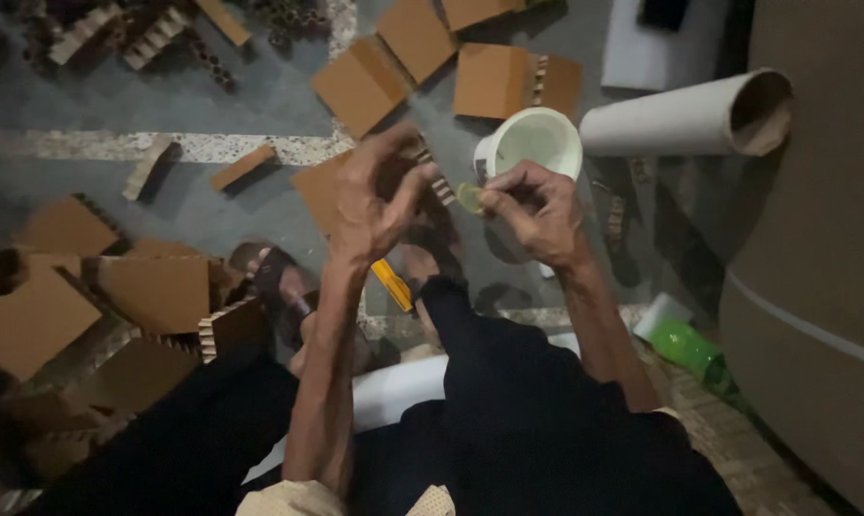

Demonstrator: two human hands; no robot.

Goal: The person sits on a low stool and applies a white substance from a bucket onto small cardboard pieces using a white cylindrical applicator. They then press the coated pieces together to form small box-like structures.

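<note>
The left hand [373,196] is gripping a honeycomb cardboard piece [432,177] above the floor [260,96], fingers closed on it. The right hand [539,212] is pinching a small yellowish-green object [469,197] (too small to identify) beside a white cup [537,141].

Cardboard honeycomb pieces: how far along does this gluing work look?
Done-looking: many cut honeycomb blocks lie scattered on the floor. In hand: the left hand holds one piece while the right hand brings a small yellowish dab beside the white cup. Left: loose pieces, count unclear.
</note>
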